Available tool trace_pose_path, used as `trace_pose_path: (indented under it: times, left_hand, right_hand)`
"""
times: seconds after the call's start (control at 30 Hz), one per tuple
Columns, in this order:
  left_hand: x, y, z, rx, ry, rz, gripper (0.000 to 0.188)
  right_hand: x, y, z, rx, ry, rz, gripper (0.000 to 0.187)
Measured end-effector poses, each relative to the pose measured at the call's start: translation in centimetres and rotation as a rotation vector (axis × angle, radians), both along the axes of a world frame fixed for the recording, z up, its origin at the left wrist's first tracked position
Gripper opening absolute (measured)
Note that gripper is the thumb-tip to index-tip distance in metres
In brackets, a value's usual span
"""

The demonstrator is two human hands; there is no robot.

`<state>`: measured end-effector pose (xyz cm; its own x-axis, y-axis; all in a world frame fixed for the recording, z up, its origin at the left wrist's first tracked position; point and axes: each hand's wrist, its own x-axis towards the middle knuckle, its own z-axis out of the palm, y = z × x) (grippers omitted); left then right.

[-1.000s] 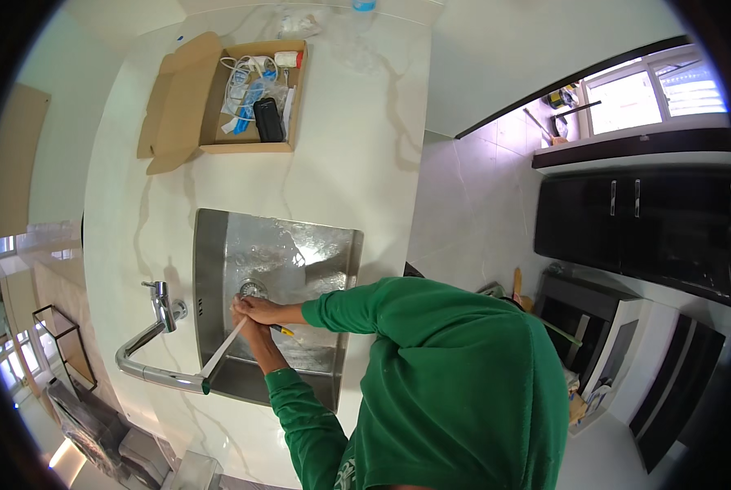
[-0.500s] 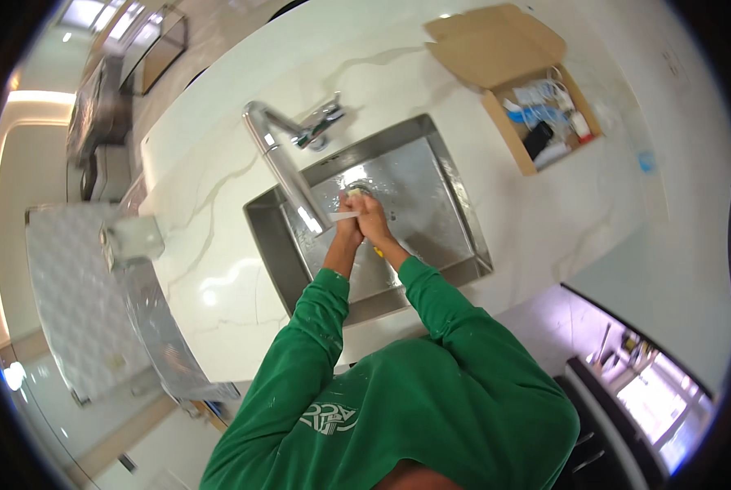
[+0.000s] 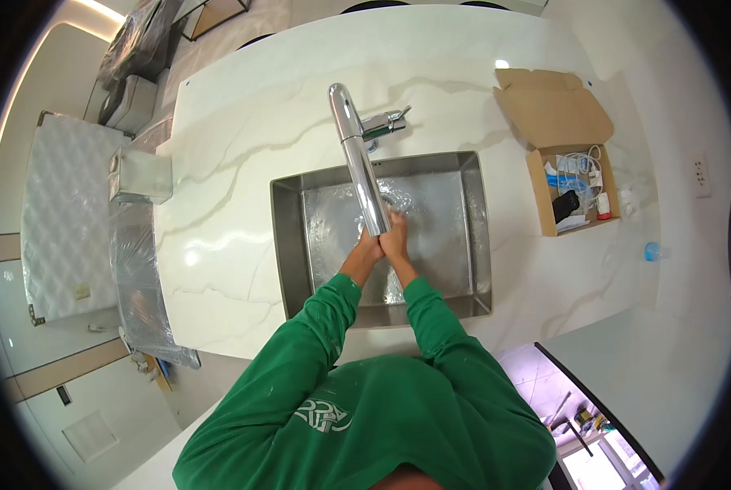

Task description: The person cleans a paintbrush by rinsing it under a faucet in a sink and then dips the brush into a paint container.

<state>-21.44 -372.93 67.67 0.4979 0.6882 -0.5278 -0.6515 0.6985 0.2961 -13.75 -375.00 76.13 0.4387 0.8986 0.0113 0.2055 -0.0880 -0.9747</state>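
Note:
Both my hands are together inside the steel sink (image 3: 455, 216), beneath the spout of the chrome faucet (image 3: 364, 180). My left hand (image 3: 367, 248) is partly covered by the spout and its fingers are hidden. Against it lies my right hand (image 3: 395, 238), its fingers curled inward. Anything between the hands is out of sight. Water splashes over the sink floor near the drain, just beyond my fingers.
White veined countertop (image 3: 227, 269) surrounds the sink. An open cardboard box (image 3: 545, 196) with cables and small items stands at right, near a blue cap-like object (image 3: 651, 251). A translucent block-shaped container (image 3: 141, 175) sits at the counter's left edge.
The view has turned, so sink and faucet appear more upright and further right. My hands stay together under the spout. A pale piece and a yellow spot seen near them earlier no longer show.

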Motion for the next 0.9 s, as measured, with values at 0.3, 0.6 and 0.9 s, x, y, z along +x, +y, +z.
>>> trace_pose_path:
  times: [0.3,0.6,0.9]
  left_hand:
    - [2.7,-1.3,6.8,-0.094,0.102,-0.17,0.048]
    - [4.2,-2.5,9.5,0.014,0.319,-0.142,0.04]
    - [4.2,-0.7,9.1,0.31,0.538,-0.255,0.014]
  right_hand:
    - [2.0,-1.1,0.4,-0.198,0.131,-0.017,0.019]
    - [4.0,-0.9,2.9,0.163,-0.143,0.016,0.016]
    - [8.1,1.8,7.1,0.086,-0.047,0.214,0.016]
